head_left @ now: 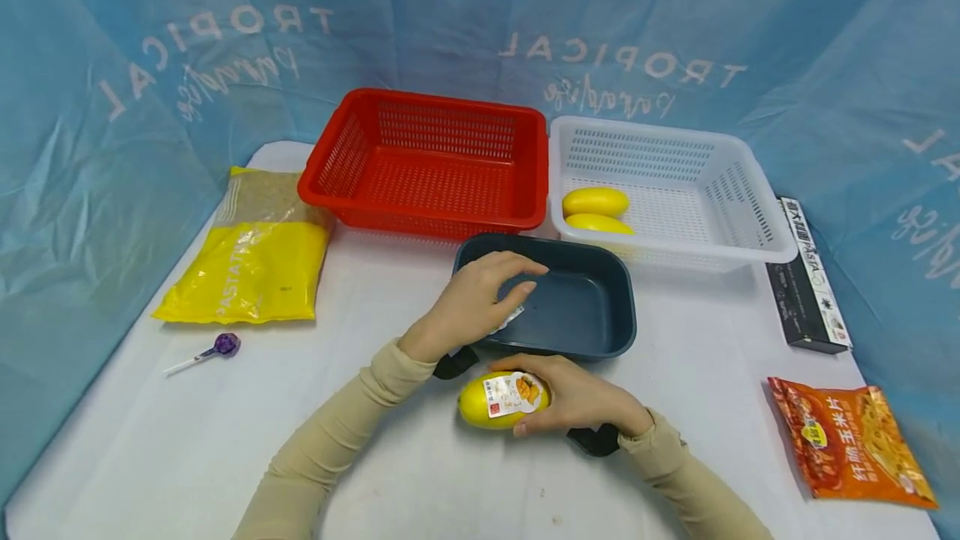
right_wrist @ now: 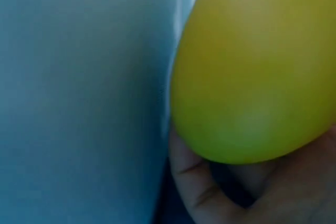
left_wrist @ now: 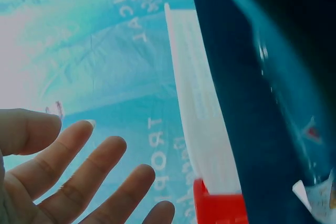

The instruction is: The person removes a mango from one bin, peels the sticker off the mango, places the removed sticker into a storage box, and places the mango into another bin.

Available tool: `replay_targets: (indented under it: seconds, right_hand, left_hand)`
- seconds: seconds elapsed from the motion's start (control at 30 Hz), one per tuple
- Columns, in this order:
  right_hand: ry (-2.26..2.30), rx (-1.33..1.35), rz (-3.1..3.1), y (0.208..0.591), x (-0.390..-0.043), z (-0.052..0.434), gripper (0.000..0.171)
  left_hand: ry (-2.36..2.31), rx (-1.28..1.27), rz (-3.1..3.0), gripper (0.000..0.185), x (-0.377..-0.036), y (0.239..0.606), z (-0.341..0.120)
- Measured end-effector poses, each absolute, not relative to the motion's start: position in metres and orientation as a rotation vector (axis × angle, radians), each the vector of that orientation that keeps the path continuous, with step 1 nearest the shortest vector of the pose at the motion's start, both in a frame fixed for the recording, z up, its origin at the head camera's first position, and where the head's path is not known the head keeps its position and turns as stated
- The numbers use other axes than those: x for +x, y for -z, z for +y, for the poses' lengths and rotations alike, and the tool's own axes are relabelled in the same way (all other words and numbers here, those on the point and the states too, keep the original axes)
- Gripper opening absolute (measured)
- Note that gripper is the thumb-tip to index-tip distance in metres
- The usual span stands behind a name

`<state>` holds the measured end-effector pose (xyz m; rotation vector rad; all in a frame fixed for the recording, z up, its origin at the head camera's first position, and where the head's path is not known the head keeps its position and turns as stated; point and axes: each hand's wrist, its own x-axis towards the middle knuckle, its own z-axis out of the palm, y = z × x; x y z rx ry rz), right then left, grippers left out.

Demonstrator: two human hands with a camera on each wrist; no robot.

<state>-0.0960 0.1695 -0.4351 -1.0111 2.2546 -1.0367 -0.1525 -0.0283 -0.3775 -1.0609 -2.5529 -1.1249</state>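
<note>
Yellow pasta bag (head_left: 247, 261) and purple lollipop (head_left: 217, 348) lie untouched at the desk's (head_left: 135, 440) left. The left hand (head_left: 476, 298) hovers relaxed over the dark blue tray (head_left: 585, 307); the right hand (head_left: 581, 398) grips a labelled yellow mango (head_left: 495, 400) before it. Two mangoes (head_left: 596, 211) already sit in the white basket (head_left: 675, 190); the red basket (head_left: 431, 165) holds nothing.

A yellow labelled mango (head_left: 501, 400) lies sideways just before the dark blue tray (head_left: 592, 307).
</note>
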Motion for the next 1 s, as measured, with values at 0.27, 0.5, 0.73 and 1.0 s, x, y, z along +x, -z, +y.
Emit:
replay_targets:
  seconds: [0.27, 0.5, 0.73, 1.0]
  right_hand:
    - [1.137, -0.966, 2.257, 0.454, -0.098, 0.176, 0.079]
    - [1.137, -0.912, 2.303, 0.457, -0.096, 0.177, 0.081]
    - [1.162, -0.882, 2.253, 0.459, -0.097, 0.180, 0.085]
    - [1.235, -0.921, 2.176, 0.463, -0.098, 0.179, 0.070]
  left_hand:
    - [1.064, -1.186, -2.615, 0.024, -0.138, 0.381, -0.019]
    - [0.926, -1.428, -2.602, 0.017, -0.124, 0.388, -0.017]
    - [0.758, -1.620, -2.578, 0.014, -0.113, 0.389, -0.018]
    - [0.684, -1.627, -2.645, 0.018, -0.110, 0.391, -0.020]
